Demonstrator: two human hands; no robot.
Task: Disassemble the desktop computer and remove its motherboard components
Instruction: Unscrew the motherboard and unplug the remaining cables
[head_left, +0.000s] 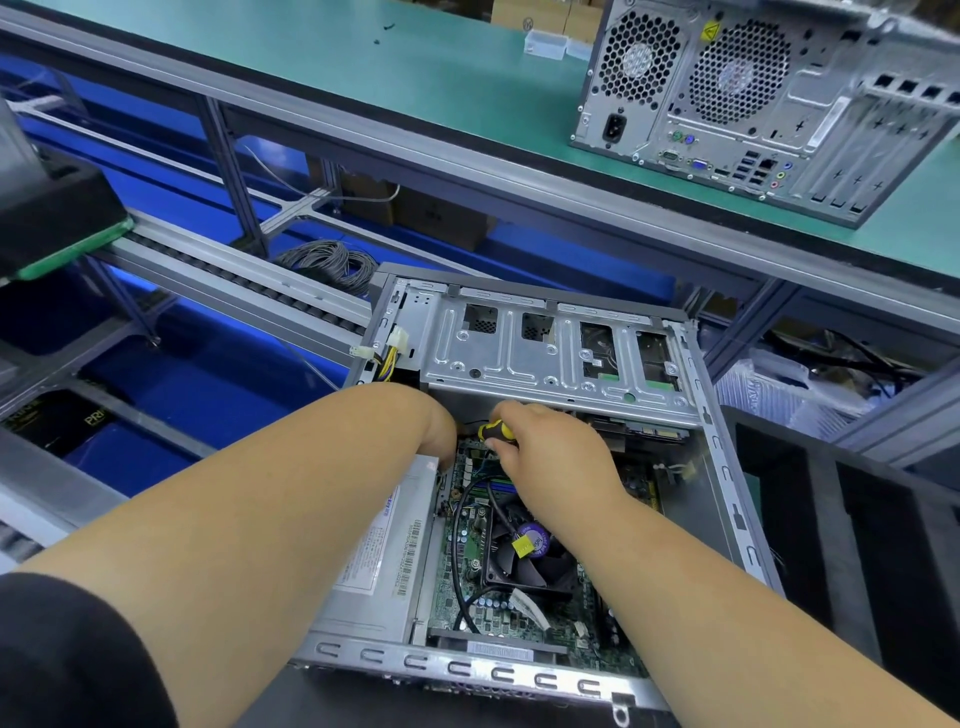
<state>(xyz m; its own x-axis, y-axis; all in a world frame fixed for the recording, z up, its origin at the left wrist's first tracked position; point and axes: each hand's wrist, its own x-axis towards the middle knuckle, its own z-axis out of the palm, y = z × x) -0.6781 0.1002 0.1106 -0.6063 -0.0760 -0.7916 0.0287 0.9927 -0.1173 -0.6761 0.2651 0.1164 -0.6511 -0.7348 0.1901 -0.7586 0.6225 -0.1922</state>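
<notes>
My right hand is curled round a screwdriver, its yellow and black handle poking out between thumb and fingers, held down inside the open case just below the drive cage. My left hand reaches in beside it, but the fingers go out of sight under the cage's near edge, so I cannot tell how they lie or whether they have hold of anything. The two hands are close together, the screwdriver handle between them.

The case lies on its side in front of me with its open side up. The motherboard sits in the floor of the case, under and nearer to me than my right hand, with my right forearm crossing over its right part. The fan is on the board just beneath my right wrist, a black cable looping along its left. The power supply fills the left side of the case, under my left forearm. Loose connectors hang at the case's far left corner.

On the green table beyond, a second tower stands by its right edge, its back panel facing me.
</notes>
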